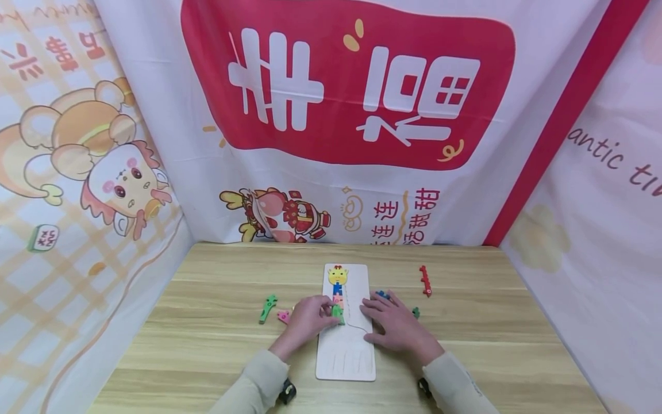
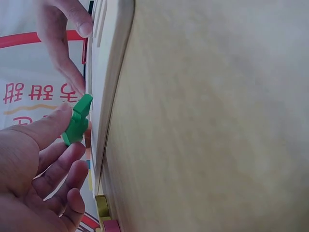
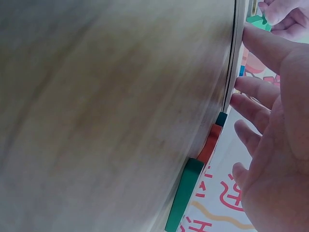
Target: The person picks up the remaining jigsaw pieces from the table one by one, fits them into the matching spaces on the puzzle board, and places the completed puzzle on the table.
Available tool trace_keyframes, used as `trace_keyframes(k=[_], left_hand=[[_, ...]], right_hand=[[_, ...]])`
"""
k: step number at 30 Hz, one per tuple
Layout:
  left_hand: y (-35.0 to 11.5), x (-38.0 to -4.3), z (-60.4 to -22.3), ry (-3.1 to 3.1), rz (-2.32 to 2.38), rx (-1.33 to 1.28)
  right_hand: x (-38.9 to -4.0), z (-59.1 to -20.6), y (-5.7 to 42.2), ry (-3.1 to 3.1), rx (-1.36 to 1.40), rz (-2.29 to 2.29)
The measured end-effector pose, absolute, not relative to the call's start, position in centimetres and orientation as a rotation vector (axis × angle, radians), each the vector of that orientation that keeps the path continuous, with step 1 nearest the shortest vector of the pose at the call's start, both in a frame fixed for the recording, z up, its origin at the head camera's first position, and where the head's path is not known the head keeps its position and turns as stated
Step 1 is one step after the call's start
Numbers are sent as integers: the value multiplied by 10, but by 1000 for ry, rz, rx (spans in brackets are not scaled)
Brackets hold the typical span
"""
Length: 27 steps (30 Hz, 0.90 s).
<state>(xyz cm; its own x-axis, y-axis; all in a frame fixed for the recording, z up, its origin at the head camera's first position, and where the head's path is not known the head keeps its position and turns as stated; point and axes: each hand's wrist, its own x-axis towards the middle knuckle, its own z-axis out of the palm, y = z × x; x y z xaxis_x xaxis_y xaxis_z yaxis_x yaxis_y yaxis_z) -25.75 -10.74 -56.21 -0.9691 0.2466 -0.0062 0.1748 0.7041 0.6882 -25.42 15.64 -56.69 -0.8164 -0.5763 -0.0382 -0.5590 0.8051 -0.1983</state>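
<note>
A pale wooden puzzle board (image 1: pixel 345 359) lies upright in front of me, with a yellow giraffe head (image 1: pixel 338 275) at its top and blue and pink neck pieces below it. My left hand (image 1: pixel 308 316) pinches a green puzzle piece (image 2: pixel 77 121) between thumb and fingertips, over the board just under the pink piece. The right hand (image 1: pixel 395 322) rests with fairly straight fingers along the board's right edge, its fingertips touching it in the right wrist view. A blue piece (image 1: pixel 383 294) is partly hidden by that hand.
Left of the board lie a green piece (image 1: pixel 268 309) and a pink piece (image 1: pixel 283 316). On the right are a red piece (image 1: pixel 425 281) and a dark green piece (image 1: pixel 416 312). Printed cloth (image 1: pixel 346 201) hangs behind the wooden table (image 1: pixel 207 345).
</note>
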Motion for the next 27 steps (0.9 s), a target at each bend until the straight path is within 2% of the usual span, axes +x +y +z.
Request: trace_keyframes(k=[27], left_hand=[[-102, -258, -562, 2915, 903, 431]], right_hand=[[-255, -566, 156, 2879, -889, -296]])
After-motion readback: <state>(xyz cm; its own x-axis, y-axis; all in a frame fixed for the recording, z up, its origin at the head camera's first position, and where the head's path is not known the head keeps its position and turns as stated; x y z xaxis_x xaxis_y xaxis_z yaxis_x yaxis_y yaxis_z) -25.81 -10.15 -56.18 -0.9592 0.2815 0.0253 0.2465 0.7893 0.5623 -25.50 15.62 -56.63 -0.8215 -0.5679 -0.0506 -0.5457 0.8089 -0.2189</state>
